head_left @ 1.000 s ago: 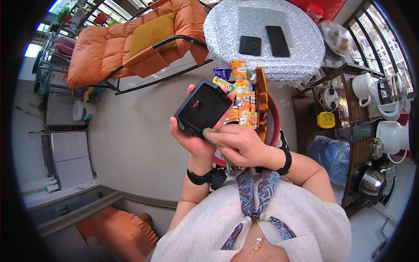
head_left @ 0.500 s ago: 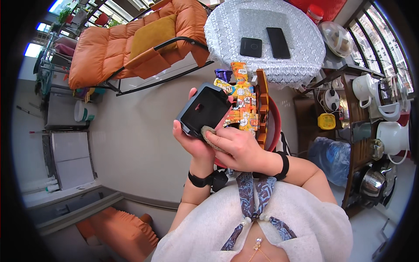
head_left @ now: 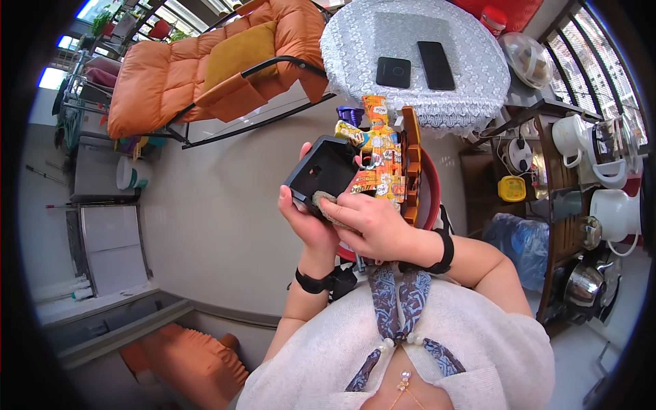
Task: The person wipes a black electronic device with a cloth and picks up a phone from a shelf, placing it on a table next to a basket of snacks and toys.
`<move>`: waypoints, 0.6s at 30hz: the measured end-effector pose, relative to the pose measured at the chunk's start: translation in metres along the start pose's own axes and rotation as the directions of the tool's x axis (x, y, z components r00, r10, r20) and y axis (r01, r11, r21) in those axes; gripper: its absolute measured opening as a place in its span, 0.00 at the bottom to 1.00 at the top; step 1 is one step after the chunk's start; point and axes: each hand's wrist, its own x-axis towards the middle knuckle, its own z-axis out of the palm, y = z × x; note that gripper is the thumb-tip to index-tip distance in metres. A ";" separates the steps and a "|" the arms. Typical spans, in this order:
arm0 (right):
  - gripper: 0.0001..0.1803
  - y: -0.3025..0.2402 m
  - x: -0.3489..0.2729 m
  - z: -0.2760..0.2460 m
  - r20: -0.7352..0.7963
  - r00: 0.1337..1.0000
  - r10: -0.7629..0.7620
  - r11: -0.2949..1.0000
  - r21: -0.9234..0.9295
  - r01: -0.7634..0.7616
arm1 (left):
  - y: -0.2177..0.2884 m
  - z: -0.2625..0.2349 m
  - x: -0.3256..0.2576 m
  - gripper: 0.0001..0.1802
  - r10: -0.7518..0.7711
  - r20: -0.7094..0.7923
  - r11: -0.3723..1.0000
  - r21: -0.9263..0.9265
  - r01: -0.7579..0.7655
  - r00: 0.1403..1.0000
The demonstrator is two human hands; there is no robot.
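My left hand [head_left: 311, 222] grips a black rectangular open-topped plastic box [head_left: 322, 169] from its left and underside, with the hollow tilted up into view. A small slot shows in the floor of the box. In my right hand [head_left: 376, 222] a folded grey-green cloth [head_left: 329, 205] is pinched and pressed on the box's near right corner. Just beyond my right hand stands a toy-like thing with orange comic-print panels [head_left: 384, 154], with brown-orange notched parts [head_left: 411, 164] along its right. A red basin [head_left: 432, 188] lies partly hidden beneath these.
Ahead is a round table with a white lace cover [head_left: 478, 82], bearing a black phone [head_left: 436, 65] and a black square device [head_left: 393, 72]. An orange padded chair [head_left: 157, 89] stands at far left. On the right, a shelf [head_left: 560, 263] holds white kettles and pots.
The black box has tipped in my left hand, so its inner walls look deeper. My right hand keeps the cloth at the same corner, with only a slight shift.
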 end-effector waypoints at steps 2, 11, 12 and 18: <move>0.26 0.003 0.005 -0.014 0.143 0.989 0.040 0.999 -0.007 -0.039 | 0.000 -0.005 0.002 0.43 -0.044 0.038 0.998 -0.051 0.046 0.998; 0.27 0.001 0.002 0.008 0.070 0.995 0.077 0.997 -0.001 -0.077 | -0.001 -0.006 -0.002 0.44 -0.024 0.032 0.999 0.037 0.023 0.999; 0.27 -0.003 0.001 0.011 0.067 0.995 0.069 0.997 0.037 -0.071 | -0.001 -0.006 -0.003 0.43 -0.050 0.034 0.998 -0.023 0.050 0.998; 0.24 0.012 0.023 -0.007 -0.123 0.950 0.287 0.958 0.069 -0.280 | -0.001 -0.004 -0.005 0.45 -0.017 0.001 1.000 0.025 0.017 1.000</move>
